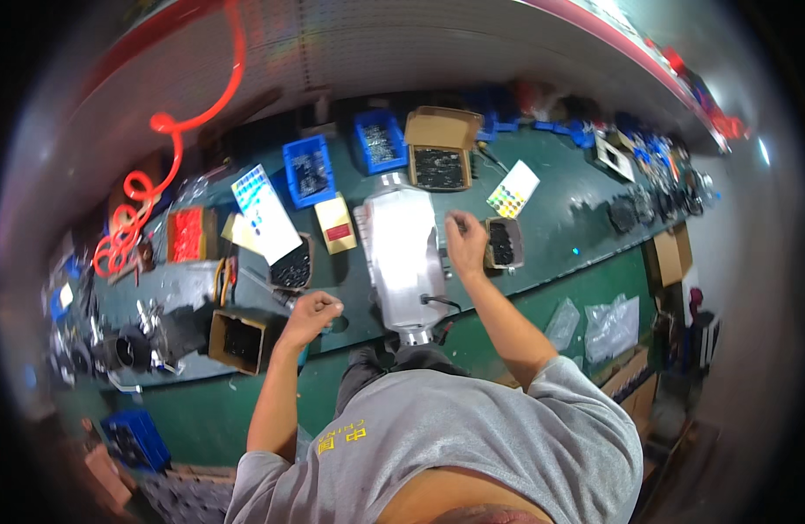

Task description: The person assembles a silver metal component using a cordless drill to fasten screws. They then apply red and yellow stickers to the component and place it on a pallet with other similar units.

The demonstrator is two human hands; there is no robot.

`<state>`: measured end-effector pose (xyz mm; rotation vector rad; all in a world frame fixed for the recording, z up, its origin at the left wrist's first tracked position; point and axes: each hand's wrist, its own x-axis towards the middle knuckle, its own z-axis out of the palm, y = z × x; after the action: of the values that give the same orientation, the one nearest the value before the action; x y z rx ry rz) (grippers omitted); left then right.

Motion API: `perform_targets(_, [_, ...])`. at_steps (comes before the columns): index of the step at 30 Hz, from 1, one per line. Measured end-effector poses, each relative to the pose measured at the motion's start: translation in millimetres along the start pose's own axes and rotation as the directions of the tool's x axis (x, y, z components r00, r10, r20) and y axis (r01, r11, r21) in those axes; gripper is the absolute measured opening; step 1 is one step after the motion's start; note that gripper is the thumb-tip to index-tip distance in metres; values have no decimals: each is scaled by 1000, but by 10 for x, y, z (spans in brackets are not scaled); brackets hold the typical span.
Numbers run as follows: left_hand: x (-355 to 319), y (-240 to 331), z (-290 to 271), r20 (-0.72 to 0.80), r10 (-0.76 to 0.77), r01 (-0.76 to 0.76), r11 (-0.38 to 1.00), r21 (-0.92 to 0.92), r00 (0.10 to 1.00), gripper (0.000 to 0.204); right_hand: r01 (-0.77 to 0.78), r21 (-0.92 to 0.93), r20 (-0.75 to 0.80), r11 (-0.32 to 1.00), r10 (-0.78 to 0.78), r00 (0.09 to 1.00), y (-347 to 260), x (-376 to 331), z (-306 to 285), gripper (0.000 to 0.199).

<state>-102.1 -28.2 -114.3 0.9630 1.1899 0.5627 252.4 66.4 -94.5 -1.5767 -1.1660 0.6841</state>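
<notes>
A shiny silver metal housing point(402, 253) with short pipe ends lies lengthwise on the green workbench in front of me. To its right my right hand point(466, 249) is held with curled fingers pinched together; a small dark spot shows at the fingertips, too small to name. Beside that hand stands a small open box of black parts point(504, 243). My left hand point(312, 320) is closed left of the housing's near end, its thumb toward the housing; whatever it may hold is hidden. A teal handle-like piece point(303, 355) shows just below it. A short black cable point(441, 301) lies on the housing's near right side.
Blue bins of small metal parts point(308, 170) and an open cardboard box of black pieces point(439, 168) stand behind the housing. Dark boxes point(238, 341), orange-handled pliers point(222, 281) and a red bin point(188, 234) are leftward. A red coiled hose point(162, 122) hangs at left. Metal fittings point(647, 208) crowd the right end.
</notes>
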Motion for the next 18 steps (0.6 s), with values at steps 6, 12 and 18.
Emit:
perform_targets(6, [221,266,468,-24,78,-79,996,-37,997,14,-179,3,-301,984,171,938,784,-139,-1072,23])
perform_targets(12, [141,451,836,-105,109,-102,992,69,988,14,-325,-205,-570,923,157,807,1583,620,-1830,30])
perform_targets(18, [-11,506,1207,-417,143,-164,986,-14,898,12,-597,-321,-449,735,437,780,2492,1385,-2063,27])
